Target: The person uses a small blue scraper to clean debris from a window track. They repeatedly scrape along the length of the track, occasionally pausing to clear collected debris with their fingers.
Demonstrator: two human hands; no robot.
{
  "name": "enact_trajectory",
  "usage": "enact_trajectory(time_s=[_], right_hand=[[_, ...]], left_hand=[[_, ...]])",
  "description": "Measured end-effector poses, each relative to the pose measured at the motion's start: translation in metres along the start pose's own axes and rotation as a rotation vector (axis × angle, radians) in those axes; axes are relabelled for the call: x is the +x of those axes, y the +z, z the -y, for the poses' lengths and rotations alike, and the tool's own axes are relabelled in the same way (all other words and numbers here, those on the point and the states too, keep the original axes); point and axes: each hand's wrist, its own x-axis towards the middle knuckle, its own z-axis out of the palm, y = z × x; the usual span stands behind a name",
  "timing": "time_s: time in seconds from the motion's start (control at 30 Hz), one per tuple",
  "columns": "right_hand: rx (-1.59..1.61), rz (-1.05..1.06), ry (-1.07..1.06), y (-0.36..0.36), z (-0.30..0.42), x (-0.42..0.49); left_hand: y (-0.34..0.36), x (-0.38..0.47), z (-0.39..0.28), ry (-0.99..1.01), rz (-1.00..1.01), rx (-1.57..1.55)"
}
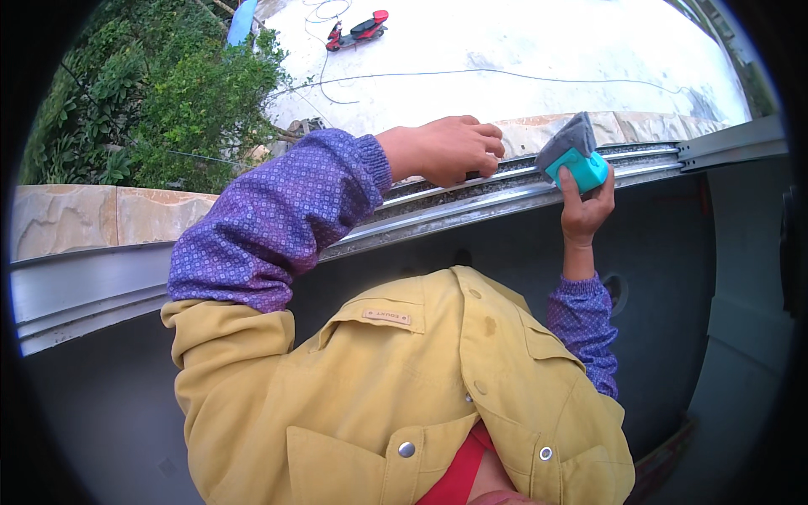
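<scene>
My right hand (584, 211) grips the turquoise plastic handle (584, 173) of a cleaning brush. A grey fabric pad (566, 144) covers the brush's far end, which is tipped up above the sliding-window track (524, 173). Dark dirt lies in the grooves between the track's metal rails. Left of the brush, my left hand (445, 151) reaches over the track from above, its fingers curled down. Something small and dark (472, 175) shows under those fingers; whether they hold it I cannot tell.
Beyond the track runs a stone-faced ledge (82, 214), with a drop past it. Far below, a red scooter (358, 31) stands on pale paving beside a long cable (492, 71). Green trees (189, 101) rise at left. A metal window frame (732, 145) bounds the right.
</scene>
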Motion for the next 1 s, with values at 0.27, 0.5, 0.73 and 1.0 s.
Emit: enact_trajectory(time_s=[0.27, 0.5, 0.73, 1.0], right_hand=[[-0.010, -0.004, -0.031, 0.002, 0.001, 0.001], [-0.027, -0.004, -0.043, 0.001, 0.001, 0.002], [0.016, -0.020, -0.012, 0.002, 0.002, 0.002], [0.041, -0.030, -0.005, 0.003, 0.007, 0.002]], left_hand=[[0.008, 0.000, 0.000, 0.050, -0.027, 0.043], [-0.021, -0.014, 0.022, -0.089, -0.421, -0.094], [-0.018, -0.014, 0.064, -0.484, -0.554, 0.280], [0.013, 0.021, -0.014, 0.049, -0.373, 0.049]])
